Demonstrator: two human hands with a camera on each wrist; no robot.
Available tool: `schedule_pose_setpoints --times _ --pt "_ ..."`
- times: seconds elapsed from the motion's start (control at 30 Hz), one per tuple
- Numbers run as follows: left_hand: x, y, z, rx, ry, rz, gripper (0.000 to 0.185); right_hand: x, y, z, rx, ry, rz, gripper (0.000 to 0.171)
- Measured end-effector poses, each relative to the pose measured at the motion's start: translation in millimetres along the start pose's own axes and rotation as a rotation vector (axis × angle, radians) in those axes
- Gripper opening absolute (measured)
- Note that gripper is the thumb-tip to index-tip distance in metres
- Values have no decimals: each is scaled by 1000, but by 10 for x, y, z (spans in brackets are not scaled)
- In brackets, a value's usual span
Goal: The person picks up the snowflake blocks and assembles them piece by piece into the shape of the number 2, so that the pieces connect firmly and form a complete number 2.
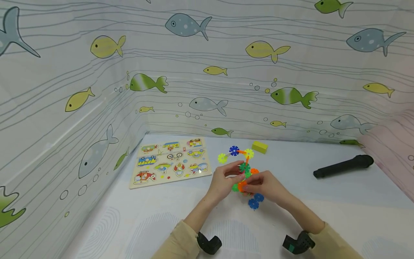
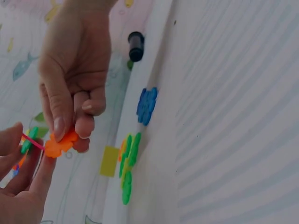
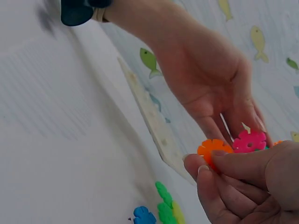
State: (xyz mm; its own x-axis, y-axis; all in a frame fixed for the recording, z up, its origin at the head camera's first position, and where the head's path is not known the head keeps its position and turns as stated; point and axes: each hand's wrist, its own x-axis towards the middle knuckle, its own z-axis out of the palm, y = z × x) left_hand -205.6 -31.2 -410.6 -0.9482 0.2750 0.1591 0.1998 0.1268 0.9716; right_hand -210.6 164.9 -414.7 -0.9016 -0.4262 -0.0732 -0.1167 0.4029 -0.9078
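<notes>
Both hands meet over the white table top, holding a cluster of toothed plastic discs (image 1: pixel 244 167). My left hand (image 1: pixel 238 175) pinches the cluster by a pink disc (image 3: pixel 250 141) and a green disc (image 2: pixel 30 139). Thumb and forefinger of my right hand (image 1: pixel 247 186) pinch an orange disc (image 3: pixel 212 149) and hold it against the cluster. In the head view, blue (image 1: pixel 234 150) and yellow (image 1: pixel 249 153) discs stick out beyond the hands. Two loose blue discs (image 1: pixel 255 200) lie just below the right hand, and green discs (image 3: pixel 164 209) lie beside them.
A wooden vehicle puzzle board (image 1: pixel 171 160) lies at the far left of the table (image 1: pixel 145 216). A yellow block (image 1: pixel 260 146) sits behind the discs and a black cylinder (image 1: pixel 343 166) lies to the right. Fish-patterned walls (image 1: pixel 207 72) close in the table.
</notes>
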Motion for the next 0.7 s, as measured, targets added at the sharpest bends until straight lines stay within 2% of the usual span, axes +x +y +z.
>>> schedule_pose_setpoints --times 0.2,0.7 --pt "-9 18 4 0 -8 9 40 -20 -38 25 95 -28 -1 28" --pt "-8 16 8 10 -23 13 41 -17 -25 50 114 -57 -30 30"
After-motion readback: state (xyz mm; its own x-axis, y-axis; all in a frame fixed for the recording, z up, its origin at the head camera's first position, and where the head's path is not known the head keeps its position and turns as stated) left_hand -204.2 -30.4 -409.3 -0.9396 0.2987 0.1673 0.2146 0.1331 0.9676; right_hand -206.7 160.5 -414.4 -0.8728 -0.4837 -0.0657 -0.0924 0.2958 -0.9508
